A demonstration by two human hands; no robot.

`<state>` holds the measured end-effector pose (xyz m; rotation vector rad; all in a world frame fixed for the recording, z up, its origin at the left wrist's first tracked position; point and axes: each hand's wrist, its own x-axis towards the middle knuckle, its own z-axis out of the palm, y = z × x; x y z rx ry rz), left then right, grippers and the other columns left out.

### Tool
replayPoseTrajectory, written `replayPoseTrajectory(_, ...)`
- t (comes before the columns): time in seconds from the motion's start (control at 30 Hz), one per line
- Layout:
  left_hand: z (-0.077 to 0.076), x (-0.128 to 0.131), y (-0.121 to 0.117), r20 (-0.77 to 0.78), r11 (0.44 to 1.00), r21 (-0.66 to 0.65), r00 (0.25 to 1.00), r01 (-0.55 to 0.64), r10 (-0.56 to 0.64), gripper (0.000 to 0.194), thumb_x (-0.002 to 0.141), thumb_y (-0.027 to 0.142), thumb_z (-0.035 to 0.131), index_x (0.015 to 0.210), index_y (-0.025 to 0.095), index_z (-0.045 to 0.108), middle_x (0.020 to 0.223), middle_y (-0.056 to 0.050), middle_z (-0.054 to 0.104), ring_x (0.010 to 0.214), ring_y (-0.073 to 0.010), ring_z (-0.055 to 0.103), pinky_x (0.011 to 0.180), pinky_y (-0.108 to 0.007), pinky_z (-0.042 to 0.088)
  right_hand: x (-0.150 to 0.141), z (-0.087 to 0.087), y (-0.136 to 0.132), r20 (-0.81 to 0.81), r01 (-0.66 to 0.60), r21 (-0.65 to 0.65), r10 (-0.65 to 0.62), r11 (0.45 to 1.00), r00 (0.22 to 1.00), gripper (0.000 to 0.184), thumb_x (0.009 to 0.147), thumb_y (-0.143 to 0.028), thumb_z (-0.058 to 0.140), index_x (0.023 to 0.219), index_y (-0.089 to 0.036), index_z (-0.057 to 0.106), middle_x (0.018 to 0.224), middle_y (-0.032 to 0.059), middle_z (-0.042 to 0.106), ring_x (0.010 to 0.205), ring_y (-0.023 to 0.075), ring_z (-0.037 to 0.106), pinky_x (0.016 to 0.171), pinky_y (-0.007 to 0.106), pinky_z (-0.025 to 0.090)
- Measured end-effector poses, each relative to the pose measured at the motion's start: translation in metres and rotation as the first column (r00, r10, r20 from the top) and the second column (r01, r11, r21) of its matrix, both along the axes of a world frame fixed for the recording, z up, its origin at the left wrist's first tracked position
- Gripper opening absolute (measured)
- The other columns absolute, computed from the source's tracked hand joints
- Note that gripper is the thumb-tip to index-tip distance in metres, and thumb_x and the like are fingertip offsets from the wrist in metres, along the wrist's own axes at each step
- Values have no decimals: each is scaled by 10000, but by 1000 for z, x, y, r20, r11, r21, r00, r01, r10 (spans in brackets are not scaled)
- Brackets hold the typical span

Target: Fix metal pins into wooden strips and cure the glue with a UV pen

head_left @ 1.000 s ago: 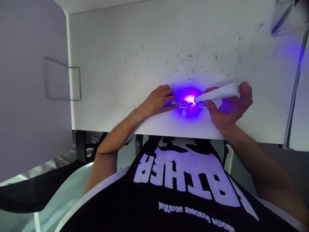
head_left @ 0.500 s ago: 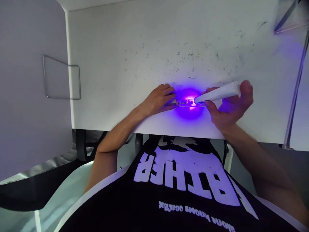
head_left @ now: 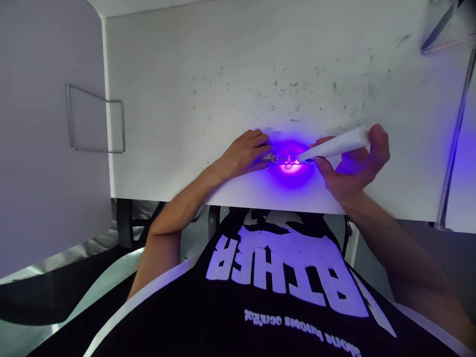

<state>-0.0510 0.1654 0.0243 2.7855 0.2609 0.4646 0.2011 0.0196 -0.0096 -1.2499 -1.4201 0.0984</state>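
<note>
The left hand (head_left: 245, 153) and the right hand (head_left: 349, 171) work close together at the near part of the pale surface (head_left: 167, 99). A narrow piece (head_left: 285, 158) lies between them, near the near edge and to the right of the middle; its details are too small and too brightly lit to be read. The grip of the left hand is narrow, with fingers and thumb closed about the left end of this piece. The grip of the right hand holds a white tube (head_left: 336, 144) — it is tilted, its thinner end at the narrow piece and its wider end pointing right, against a finger. A violet glow (head_left: 292, 173) spreads around the narrow piece, strongest on its near side. Small dark marks (head_left: 286, 87) are scattered on the far side of the hands. A wire frame (head_left: 123, 126) stands at the left edge — well apart from both hands.
</note>
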Motion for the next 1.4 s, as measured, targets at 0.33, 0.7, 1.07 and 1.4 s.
replayPoseTrajectory(0.33, -6, 2, 1, 31, 999, 36, 1000, -2, 1, 351, 1035, 497, 549, 1022, 170, 677, 1031, -91, 693, 943, -201, 580, 791, -334, 460, -1, 4, 6, 25, -19, 34, 19, 999, 1000, 964, 794, -562, 804, 1547, -407, 223, 1184, 13, 667, 921, 185, 751, 846, 419, 691)
replayPoseTrajectory(0.7, -5, 2, 0, 76, 999, 39, 997, -2, 0, 363, 1032, 500, 556, 1001, 160, 680, 1001, -81, 692, 911, -191, 569, 777, -316, 449, -3, 17, 11, 54, -108, 127, 102, 986, 993, 946, 816, -416, 817, 1583, -363, 267, 1197, 20, 656, 1013, 172, 745, 908, 346, 674)
replayPoseTrajectory(1.07, -1, 1, -1, 55, 1000, 24, 998, 5, -6, 331, 1039, 450, 558, 1053, 147, 692, 1036, -88, 697, 931, -195, 581, 800, -317, 470, -3, 13, 9, 74, -71, 113, 63, 991, 995, 908, 832, -429, 798, 1571, -361, 276, 1312, 43, 595, 983, 163, 753, 874, 305, 684)
replayPoseTrajectory(1.4, -1, 2, -1, 53, 999, 46, 999, 1, -3, 342, 1036, 469, 557, 1032, 155, 692, 1025, -81, 694, 933, -199, 587, 803, -318, 478, -4, 18, 11, 46, -112, 128, 107, 985, 993, 964, 797, -372, 835, 1596, -362, 295, 1183, 27, 656, 978, 176, 755, 899, 326, 682)
